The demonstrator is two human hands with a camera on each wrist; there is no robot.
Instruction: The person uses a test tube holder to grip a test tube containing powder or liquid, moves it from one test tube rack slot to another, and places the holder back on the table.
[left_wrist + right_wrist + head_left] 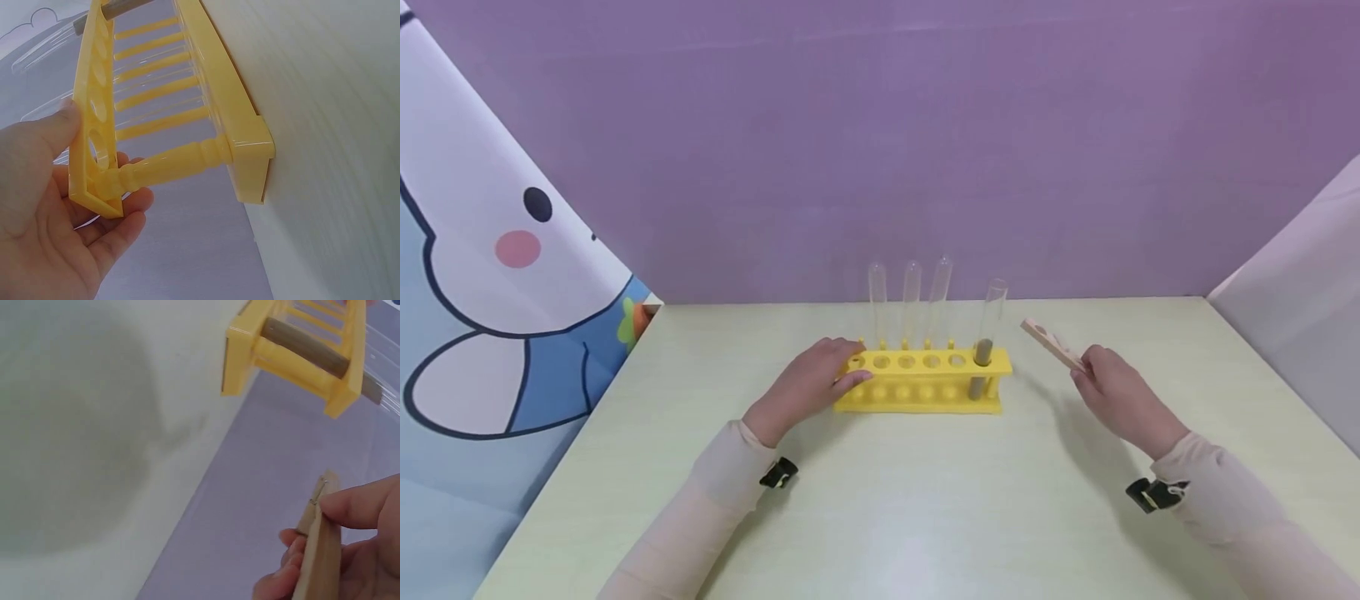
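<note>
A yellow test tube rack (917,407) stands on the table, and my left hand (805,385) grips its left end. In the left wrist view the thumb lies on the near edge of the top plate, the fingers beneath and behind it. An upright test tube (994,305), partly filled with something grey, sits in the rack's rightmost hole. Several other holes are bare. Right of the rack, my right hand (1126,402) holds a wooden test tube holder (1049,342) above the table, its tip pointing up toward that tube, apart from it. The right wrist view shows the thumb pressing the wood (320,540).
Three clear test tubes, among them a left one (877,293) and a right one (939,290), stand upside down on the rack's back pegs. A purple backdrop (880,150) rises behind the pale table (910,508). A cartoon-printed cloth (482,367) hangs at the left.
</note>
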